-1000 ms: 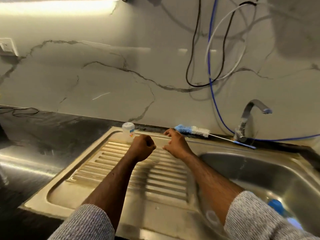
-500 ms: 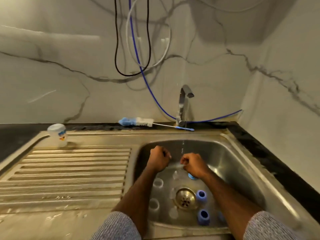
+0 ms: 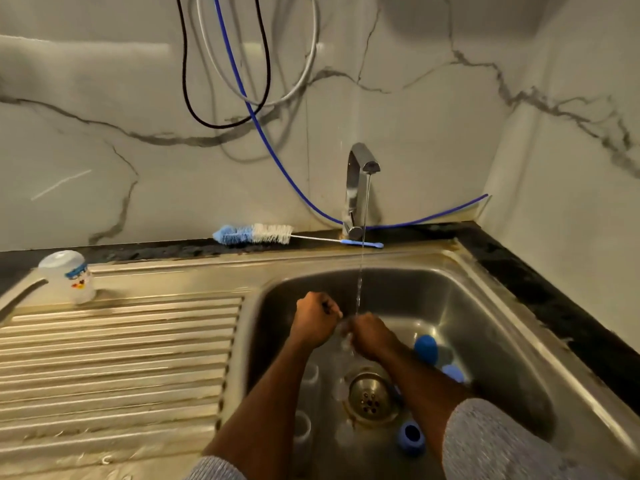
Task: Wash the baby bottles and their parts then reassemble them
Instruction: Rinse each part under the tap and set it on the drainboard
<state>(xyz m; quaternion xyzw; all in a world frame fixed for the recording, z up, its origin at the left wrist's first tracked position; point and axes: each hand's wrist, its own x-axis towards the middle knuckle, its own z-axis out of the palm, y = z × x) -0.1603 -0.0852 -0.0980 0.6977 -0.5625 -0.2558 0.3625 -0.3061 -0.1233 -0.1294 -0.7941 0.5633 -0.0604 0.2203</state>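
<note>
Under the tap's (image 3: 360,181) stream, our left hand (image 3: 313,323) is fisted, seemingly empty; our right hand (image 3: 369,336) curls around a small clear part (image 3: 345,337). One bottle (image 3: 69,277) stands inverted far left on the drainboard (image 3: 121,358), one brush (image 3: 256,234) lies behind the sink (image 3: 485,306), and three blue rings (image 3: 410,437) sit near the drain.

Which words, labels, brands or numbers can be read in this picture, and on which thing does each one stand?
None can be read.
Bottle on the drainboard: a blue band and a red-orange print, too blurred to read.
Brush, tap, sink: no text visible.

Single head-worn wide-angle view, forward and steeply down into the sink (image 3: 485,292), close above it.
</note>
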